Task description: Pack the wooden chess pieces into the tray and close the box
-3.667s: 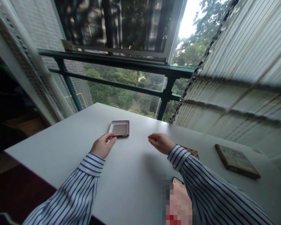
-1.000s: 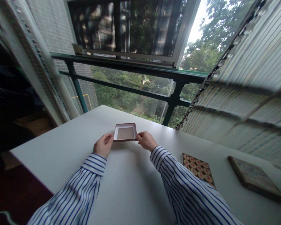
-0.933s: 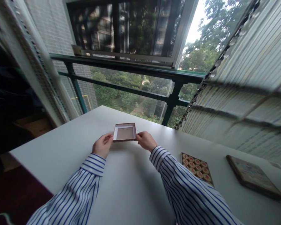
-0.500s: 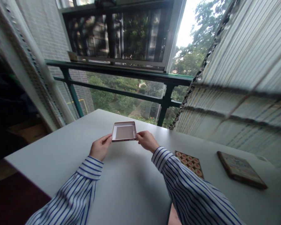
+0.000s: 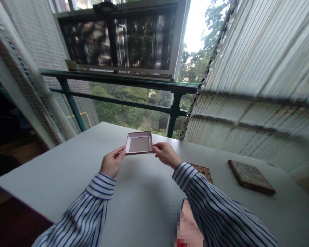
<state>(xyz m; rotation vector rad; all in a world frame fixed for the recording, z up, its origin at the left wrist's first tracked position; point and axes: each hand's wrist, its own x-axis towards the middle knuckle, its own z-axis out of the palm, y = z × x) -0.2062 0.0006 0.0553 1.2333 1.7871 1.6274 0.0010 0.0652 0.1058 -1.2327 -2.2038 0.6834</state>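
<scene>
A shallow box lid or tray [image 5: 140, 144], whitish inside with a grey-brown bottom and a brown rim, is held above the white table [image 5: 74, 168]. My left hand [image 5: 112, 162] pinches its left edge between thumb and fingers. On the opposite edge, my right hand [image 5: 167, 153] has a similar pinch. The inside of the box part faces me and nothing lies in it. Partly hidden behind my right sleeve is a set of round xiangqi pieces [image 5: 201, 169] with red characters, packed in rows.
A flat brown box [image 5: 251, 176] with a patterned top lies on the table at right. Near the front edge a pinkish flat thing [image 5: 189, 223] is partly blurred out and covered by my sleeve. Beyond the table are a green railing [image 5: 118, 97] and a striped curtain [image 5: 247, 79].
The view has shifted to the right, so the surroundings appear further left. My hands still grip the box part, slightly further right in view. My right sleeve covers more of the xiangqi pieces.
</scene>
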